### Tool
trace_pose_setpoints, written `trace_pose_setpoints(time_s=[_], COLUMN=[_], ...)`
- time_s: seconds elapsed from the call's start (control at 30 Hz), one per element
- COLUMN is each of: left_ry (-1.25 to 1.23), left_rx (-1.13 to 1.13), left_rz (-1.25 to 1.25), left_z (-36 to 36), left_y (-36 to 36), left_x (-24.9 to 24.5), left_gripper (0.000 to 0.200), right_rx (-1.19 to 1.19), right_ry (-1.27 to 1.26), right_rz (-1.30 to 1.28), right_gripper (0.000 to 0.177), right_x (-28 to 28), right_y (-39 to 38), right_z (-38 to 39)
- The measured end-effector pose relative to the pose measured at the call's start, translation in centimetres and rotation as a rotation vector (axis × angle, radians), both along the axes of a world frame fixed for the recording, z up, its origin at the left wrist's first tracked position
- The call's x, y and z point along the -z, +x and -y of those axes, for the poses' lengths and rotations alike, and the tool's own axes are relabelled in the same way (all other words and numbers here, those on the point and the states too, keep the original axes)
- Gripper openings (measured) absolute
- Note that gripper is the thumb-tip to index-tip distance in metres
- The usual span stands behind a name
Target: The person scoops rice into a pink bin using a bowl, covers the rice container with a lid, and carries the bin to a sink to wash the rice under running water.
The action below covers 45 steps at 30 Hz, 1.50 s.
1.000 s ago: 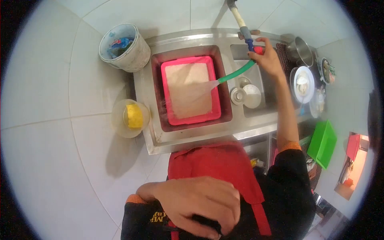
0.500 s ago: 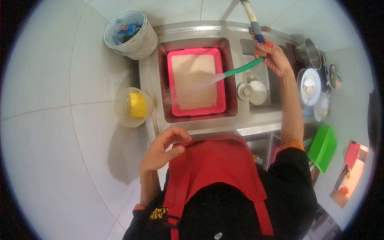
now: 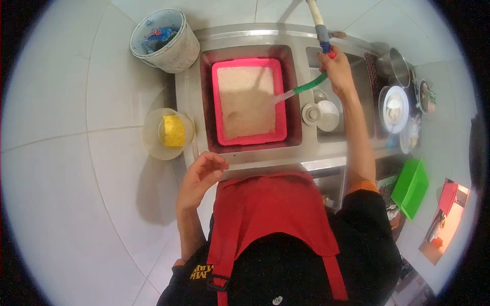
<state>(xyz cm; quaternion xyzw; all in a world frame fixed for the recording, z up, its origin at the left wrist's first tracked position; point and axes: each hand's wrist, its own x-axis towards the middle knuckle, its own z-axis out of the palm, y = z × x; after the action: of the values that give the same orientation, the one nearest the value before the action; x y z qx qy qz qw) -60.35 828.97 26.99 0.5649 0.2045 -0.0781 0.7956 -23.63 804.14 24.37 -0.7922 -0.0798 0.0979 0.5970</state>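
A pink rectangular basin (image 3: 218, 115) sits inside the left sink (image 3: 206, 133). It holds pale, grainy material, perhaps rice, under cloudy water (image 3: 249, 102). Water runs into it from a green hose (image 3: 312, 81) attached to a wall tap (image 3: 323, 38). My right hand (image 3: 338, 71) is closed on the tap, beside its red handle (image 3: 332, 54); the fingers are partly hidden. My left hand (image 3: 203, 176) hovers near the counter's front edge, holding nothing, its fingers loosely curved and the thumb apart.
Left of the sink stand a white bucket (image 3: 188, 53) and a clear tub (image 3: 153, 137) with a yellow sponge or cloth (image 3: 174, 130). The right sink (image 3: 352, 115) holds white bowls (image 3: 329, 116). Plates (image 3: 388, 117), a metal pot (image 3: 403, 69) and a green tray (image 3: 414, 186) are farther right.
The water stream from the hose has become shorter and weaker. My right hand has shifted and turned at the tap. My left hand has moved slightly up and left.
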Motion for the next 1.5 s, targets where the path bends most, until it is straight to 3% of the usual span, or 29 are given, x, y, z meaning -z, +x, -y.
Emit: trace_pose_setpoints(time_s=[0.4, 0.5, 0.7, 0.87, 1.1, 1.4, 1.47, 1.5], left_ry=[-0.002, -0.029, -0.019, -0.005, 0.022, 0.112, 0.122, 0.130], left_rx=[-0.058, -0.046, -0.026, -0.027, -0.045, -0.023, -0.020, -0.015], left_rz=[-0.017, -0.010, -0.030, -0.070, -0.132, -0.211, -0.211, -0.209], left_z=[0.0, -0.2, -0.3, -0.6, -0.6, -0.5, -0.6, -0.6], left_y=[0.0, 0.1, 1.1, 1.5, 2.5, 3.4, 3.1, 3.0], left_x=[1.4, 1.9, 2.2, 3.2, 4.4, 6.5, 6.7, 6.7], left_gripper=[0.031, 0.021, 0.020, 0.020, 0.020, 0.019, 0.019, 0.018], right_rx=[0.194, 0.219, 0.134, 0.085, 0.129, 0.079, 0.002, -0.003], right_ry=[-0.119, -0.027, 0.153, 0.465, 0.524, 0.226, -0.096, -0.095], right_rz=[0.120, 0.016, -0.075, -0.166, -0.198, 0.018, 0.021, 0.021], right_gripper=[0.037, 0.037, 0.035, 0.050, 0.058, 0.058, 0.055, 0.055], right_x=[0.0, -0.9, -2.8, -1.4, 0.1, -3.3, -3.3, -3.2], right_y=[-0.7, -0.6, -1.2, -3.1, -4.3, -1.9, -1.6, -1.5], right_z=[-1.3, -0.4, 1.1, 3.8, 7.7, 3.6, 2.3, 1.9])
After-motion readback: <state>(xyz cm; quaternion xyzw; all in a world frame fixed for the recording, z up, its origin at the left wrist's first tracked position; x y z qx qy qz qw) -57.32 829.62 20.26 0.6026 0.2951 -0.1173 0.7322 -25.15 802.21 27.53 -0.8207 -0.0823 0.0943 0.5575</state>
